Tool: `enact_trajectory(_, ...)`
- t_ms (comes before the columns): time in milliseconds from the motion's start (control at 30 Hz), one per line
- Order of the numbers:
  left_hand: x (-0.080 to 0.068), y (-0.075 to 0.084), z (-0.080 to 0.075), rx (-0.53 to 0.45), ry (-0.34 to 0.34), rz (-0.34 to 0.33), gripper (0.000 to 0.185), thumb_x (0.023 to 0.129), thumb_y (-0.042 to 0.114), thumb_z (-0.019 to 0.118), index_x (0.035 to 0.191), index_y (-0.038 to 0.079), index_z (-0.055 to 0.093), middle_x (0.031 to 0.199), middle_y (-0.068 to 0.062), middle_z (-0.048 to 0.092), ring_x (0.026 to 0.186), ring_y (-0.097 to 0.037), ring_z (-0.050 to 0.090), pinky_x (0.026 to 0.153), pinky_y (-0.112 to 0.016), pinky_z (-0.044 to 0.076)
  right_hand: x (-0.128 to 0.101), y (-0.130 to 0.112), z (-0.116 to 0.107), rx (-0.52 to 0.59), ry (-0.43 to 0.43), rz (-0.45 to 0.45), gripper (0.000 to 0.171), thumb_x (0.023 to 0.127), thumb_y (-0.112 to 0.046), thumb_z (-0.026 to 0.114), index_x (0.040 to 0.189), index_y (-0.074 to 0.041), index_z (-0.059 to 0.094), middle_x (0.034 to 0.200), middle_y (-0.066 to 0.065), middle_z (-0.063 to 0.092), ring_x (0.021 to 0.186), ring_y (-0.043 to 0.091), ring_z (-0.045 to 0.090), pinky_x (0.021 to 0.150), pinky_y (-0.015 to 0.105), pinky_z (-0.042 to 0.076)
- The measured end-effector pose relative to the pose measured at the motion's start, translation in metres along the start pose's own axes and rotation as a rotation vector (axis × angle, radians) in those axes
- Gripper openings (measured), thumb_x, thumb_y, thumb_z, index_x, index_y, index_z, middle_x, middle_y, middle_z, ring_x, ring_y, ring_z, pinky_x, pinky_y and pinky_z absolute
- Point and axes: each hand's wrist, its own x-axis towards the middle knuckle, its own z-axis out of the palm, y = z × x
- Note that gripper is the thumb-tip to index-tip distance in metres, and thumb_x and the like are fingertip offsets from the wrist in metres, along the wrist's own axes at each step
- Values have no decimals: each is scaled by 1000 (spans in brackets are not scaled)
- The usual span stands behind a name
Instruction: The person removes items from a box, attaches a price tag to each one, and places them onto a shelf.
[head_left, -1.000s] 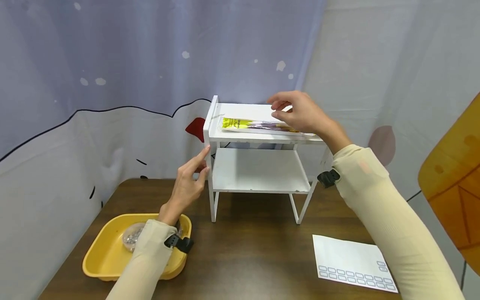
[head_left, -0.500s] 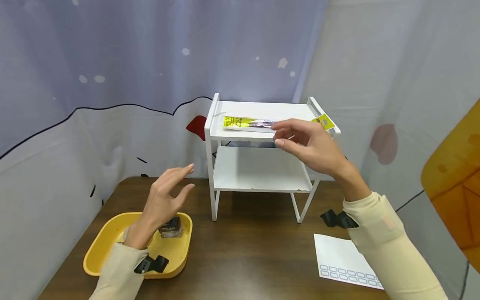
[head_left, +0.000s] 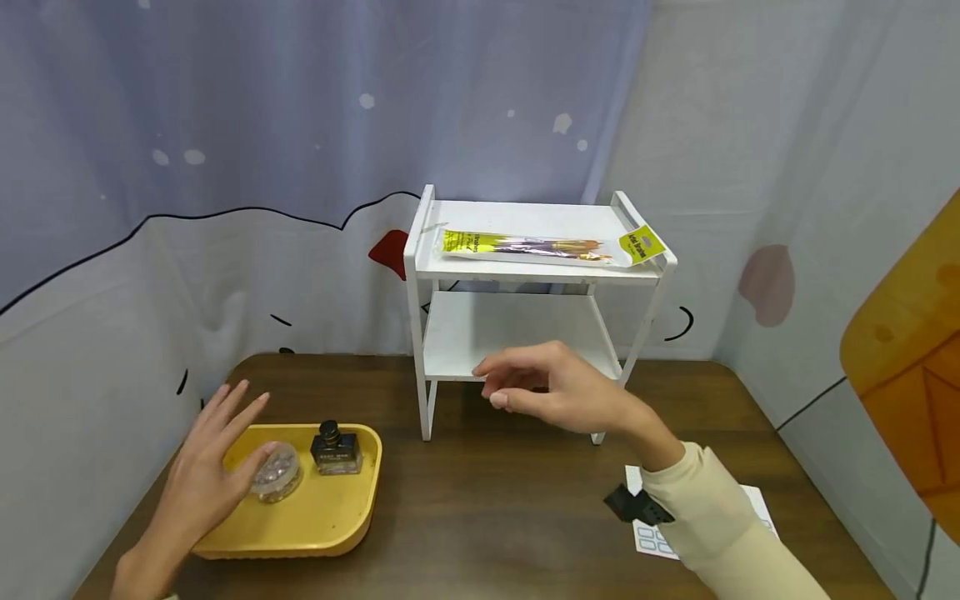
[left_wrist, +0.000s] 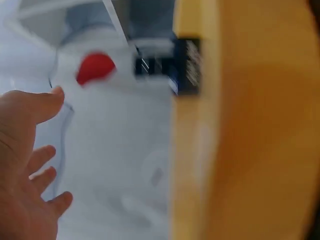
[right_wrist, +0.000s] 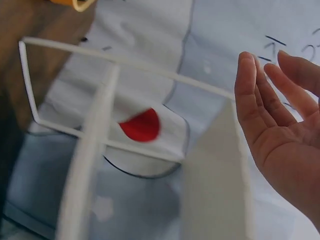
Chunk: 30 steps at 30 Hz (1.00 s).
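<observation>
My left hand [head_left: 206,467] was open, fingers spread, over left part of yellow tray [head_left: 330,525]; fingertips just beside clear round jar [head_left: 275,472], contact not sure. Dark perfume bottle [head_left: 335,450] stood upright in tray beside jar; label writing too small to read. My right hand [head_left: 558,392] was relaxed, fingers loosely bent, held nothing, in front of lower level of white shelf [head_left: 525,267]. Yellow packet [head_left: 536,247] lay on top level; print unreadable. White sheet [head_left: 660,537] on counter [head_left: 480,517] partly hidden by my sleeve. Left wrist view blurred.
</observation>
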Motion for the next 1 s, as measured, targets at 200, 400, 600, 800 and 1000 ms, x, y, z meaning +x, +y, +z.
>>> enact_trajectory(200, -42, -37, -4, 40, -124, -147, 63, 79, 9, 70, 136, 8, 45, 146, -27, 27, 139, -42, 12, 105, -66, 11, 12, 24, 33, 23, -61, 25, 26, 89, -16, 60, 115, -13, 61, 93, -1, 67, 85, 8, 63, 81, 26, 52)
enact_trajectory(400, -69, -54, -4, 16, -236, -295, 53, 91, 22, 57, 137, 2, 41, 145, -29, 27, 141, -40, 7, 107, -64, 6, 23, 39, 66, 51, -123, 44, 26, 89, -13, 60, 115, -15, 62, 93, 2, 66, 85, 5, 61, 80, 22, 52)
enact_trajectory(600, -80, -57, -3, 23, -291, -361, 52, 95, 28, 50, 136, -1, 40, 148, -26, 23, 143, -33, 2, 110, -60, 3, 36, 45, 96, -20, -183, 16, 31, 88, -11, 61, 119, -13, 60, 92, -3, 65, 84, -2, 59, 77, 16, 50)
enact_trajectory(800, -86, -59, -1, 41, -279, -372, 53, 94, 29, 51, 136, -2, 40, 153, -20, 11, 142, -37, 1, 109, -62, 2, 57, 57, 120, -110, -149, -43, 33, 90, -13, 59, 123, -14, 57, 95, -4, 66, 85, -3, 58, 74, 12, 48)
enact_trajectory(1000, -89, -61, 3, 32, -239, -373, 52, 93, 27, 53, 135, -2, 42, 153, -19, 13, 139, -42, 9, 108, -63, 6, 84, 76, 144, -243, -108, -75, 35, 90, -18, 58, 125, -17, 56, 100, -6, 65, 85, -3, 55, 74, 14, 48)
